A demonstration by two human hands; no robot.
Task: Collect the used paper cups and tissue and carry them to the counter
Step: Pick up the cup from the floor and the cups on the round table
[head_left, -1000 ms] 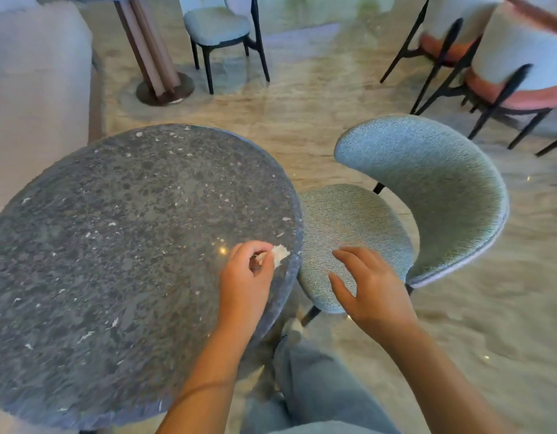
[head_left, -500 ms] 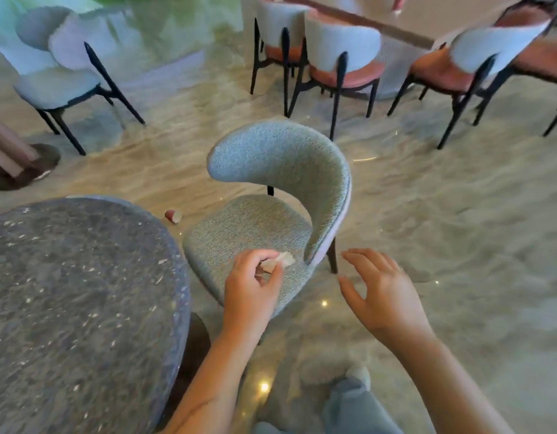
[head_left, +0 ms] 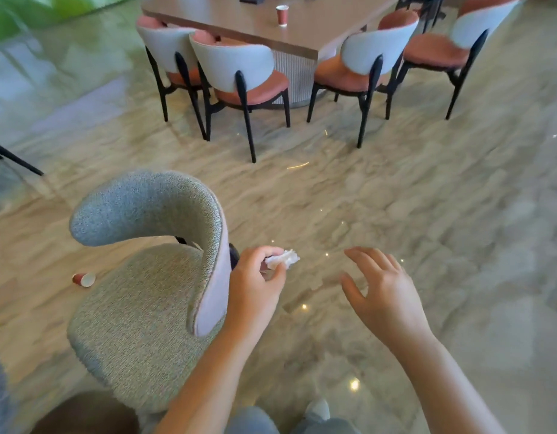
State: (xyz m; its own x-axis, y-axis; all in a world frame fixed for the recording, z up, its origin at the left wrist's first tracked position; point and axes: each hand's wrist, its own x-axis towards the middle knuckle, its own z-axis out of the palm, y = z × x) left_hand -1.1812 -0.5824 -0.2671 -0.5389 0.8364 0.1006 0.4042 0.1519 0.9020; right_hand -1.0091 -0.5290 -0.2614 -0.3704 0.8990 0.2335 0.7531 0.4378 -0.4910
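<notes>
The crumpled white tissue (head_left: 283, 260) is pinched between the thumb and curled fingers of the left hand (head_left: 255, 286), in the air just right of the backrest edge of the grey chair (head_left: 139, 308). The right hand (head_left: 380, 292) hovers further right, fingers spread and relaxed, grasping nothing. A red paper cup (head_left: 83, 279) lies on its side on the floor left of the seat. A second paper cup (head_left: 282, 16) stands upright on the far wooden table (head_left: 302, 32). Open marble floor (head_left: 396, 189) stretches from the hands to the far pink-seated chairs (head_left: 239, 70).
</notes>
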